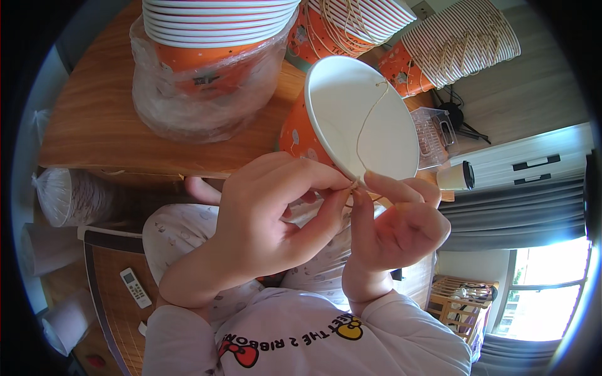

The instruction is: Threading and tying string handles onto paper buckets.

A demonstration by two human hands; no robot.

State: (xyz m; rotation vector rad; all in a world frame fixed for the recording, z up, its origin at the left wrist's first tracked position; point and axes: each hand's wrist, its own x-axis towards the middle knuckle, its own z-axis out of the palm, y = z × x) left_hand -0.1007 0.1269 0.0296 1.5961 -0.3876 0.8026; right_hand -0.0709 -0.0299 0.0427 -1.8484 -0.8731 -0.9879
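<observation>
An orange paper bucket with a white inside lies tilted at the table's front edge, its mouth facing me. A thin beige string runs from a hole near its far rim, across the opening, to my fingers at the near rim. My left hand pinches the string between thumb and forefinger. My right hand pinches it too, fingertips nearly touching the left ones. Whether there is a knot between them is hidden by the fingertips.
On the wooden table stands a bucket stack in clear plastic wrap. Two further stacks, one nearer and one farther right, carry strings. A clear plastic box and a lidded cup sit right. A remote lies left.
</observation>
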